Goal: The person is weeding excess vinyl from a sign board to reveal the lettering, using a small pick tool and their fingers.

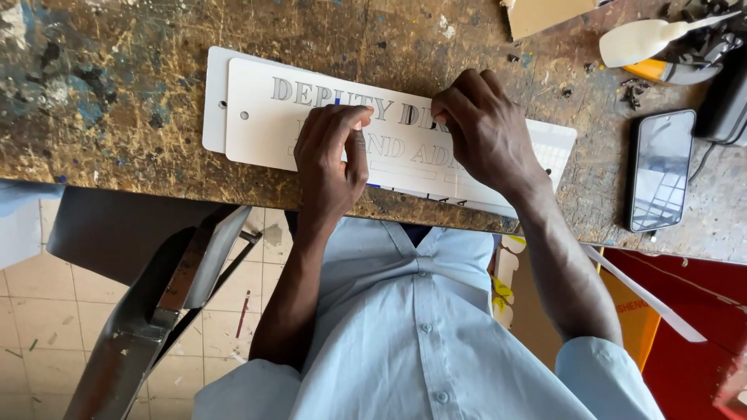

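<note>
A long white sign plate (pixel 264 128) with grey cut-out letters lies on the workbench, on top of a second white plate (pixel 214 101). My left hand (pixel 331 159) rests on the middle of the plate with its fingers curled around a thin blue tool; only small blue bits show above and below the hand. My right hand (pixel 482 128) sits just to the right, its bent fingertips pinching at a letter on the plate and holding it down. Both hands hide part of the lettering.
The wooden workbench (pixel 117 85) is worn and paint-stained. A dark phone (pixel 661 171) lies at the right. A white-handled tool (pixel 642 40), an orange item and black cables sit at the top right. A metal frame (pixel 148 311) stands over tiled floor, with red boards at the lower right.
</note>
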